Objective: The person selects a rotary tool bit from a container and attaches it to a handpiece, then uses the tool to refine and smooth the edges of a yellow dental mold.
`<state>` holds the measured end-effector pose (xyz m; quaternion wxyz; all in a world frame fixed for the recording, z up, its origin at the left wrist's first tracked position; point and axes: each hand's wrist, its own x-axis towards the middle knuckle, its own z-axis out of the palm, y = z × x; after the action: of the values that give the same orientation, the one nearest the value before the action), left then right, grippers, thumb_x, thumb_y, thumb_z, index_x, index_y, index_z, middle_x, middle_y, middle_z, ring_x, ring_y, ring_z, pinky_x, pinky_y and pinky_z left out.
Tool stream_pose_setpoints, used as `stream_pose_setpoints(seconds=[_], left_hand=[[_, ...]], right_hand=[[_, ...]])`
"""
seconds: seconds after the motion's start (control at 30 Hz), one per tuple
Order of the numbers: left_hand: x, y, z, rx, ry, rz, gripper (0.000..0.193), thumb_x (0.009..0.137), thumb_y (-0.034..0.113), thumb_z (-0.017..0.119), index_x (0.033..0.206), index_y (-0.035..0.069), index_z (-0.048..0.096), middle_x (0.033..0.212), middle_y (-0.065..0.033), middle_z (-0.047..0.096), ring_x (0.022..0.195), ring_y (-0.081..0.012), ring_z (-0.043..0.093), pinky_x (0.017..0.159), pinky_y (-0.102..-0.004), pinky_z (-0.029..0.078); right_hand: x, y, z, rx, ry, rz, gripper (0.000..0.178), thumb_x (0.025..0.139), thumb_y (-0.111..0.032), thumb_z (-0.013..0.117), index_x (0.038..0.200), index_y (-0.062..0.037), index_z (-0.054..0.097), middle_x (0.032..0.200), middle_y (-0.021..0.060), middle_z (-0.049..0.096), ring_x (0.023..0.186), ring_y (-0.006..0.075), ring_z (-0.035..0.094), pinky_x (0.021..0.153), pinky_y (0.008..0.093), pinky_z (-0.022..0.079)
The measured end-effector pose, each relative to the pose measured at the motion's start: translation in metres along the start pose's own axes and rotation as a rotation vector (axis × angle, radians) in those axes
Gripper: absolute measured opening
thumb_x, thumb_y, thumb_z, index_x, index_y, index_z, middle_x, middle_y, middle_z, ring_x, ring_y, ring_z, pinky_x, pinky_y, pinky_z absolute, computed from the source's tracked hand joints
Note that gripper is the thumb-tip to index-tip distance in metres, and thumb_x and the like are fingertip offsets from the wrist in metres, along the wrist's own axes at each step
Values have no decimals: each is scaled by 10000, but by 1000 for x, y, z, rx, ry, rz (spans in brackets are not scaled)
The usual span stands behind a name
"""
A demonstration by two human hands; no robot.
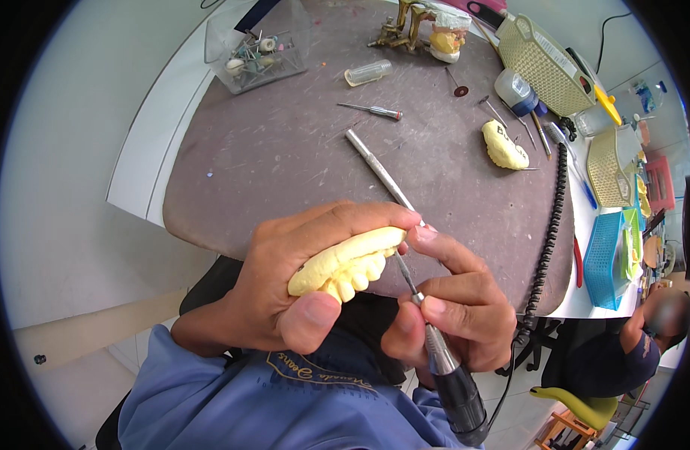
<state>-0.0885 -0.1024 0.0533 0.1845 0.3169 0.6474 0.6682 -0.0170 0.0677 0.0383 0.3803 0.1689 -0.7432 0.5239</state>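
My left hand (285,255) is closed around a pale yellow dental cast (348,262), its row of teeth turned down toward me. My right hand (465,307) grips a rotary handpiece (442,352) with a metal nose and black body, pen-fashion. The handpiece's thin bur (405,271) points up at the right end of the cast; whether it touches cannot be told. Right fingertips come close to the left index finger there. Behind my hands a metal carving instrument (378,171) lies on the brown mat (285,150).
A second yellow cast (504,145) lies on the right. Farther back are a clear box of burs (258,60), a small screwdriver (375,111), a clear tube (367,72) and an articulator (416,26). A coiled black cord (551,232) runs along the right edge. Baskets (543,64) and a seated person (622,352) are beyond.
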Motion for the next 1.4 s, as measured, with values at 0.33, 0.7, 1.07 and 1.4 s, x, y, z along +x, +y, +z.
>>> stream_pose_setpoints(seconds=[0.33,0.7,1.07,1.4], left_hand=[[2,7,7,60,71,-174,1102,789,909,345,1269,-47,613,1028,-113,701,700,-117,636,548,-227,472],[1,1,5,-21,39,-86,874,876,706,440,1270,-57,598,1067,-154,683,847,-186,650,695,-288,498],[-3,5,5,-36,95,-149,967,867,773,445,1388,-40,494,1145,-136,641,877,-146,649,705,-260,519],[16,-12,-11,450,459,249,527,918,244,572,1392,36,469,1208,-167,578,1103,-236,577,954,-342,460]], right_hand=[[-3,-1,2,62,4,37,289,795,-15,825,956,-45,588,782,111,662,1016,413,708,756,422,624],[-2,1,9,108,145,58,255,726,71,823,845,-5,611,718,126,663,915,416,737,738,397,644],[0,5,5,148,144,37,257,713,112,800,874,38,614,748,154,667,915,410,737,741,431,641],[-2,6,-14,293,72,221,333,780,140,763,1045,18,603,948,173,689,1064,357,702,911,412,569]])
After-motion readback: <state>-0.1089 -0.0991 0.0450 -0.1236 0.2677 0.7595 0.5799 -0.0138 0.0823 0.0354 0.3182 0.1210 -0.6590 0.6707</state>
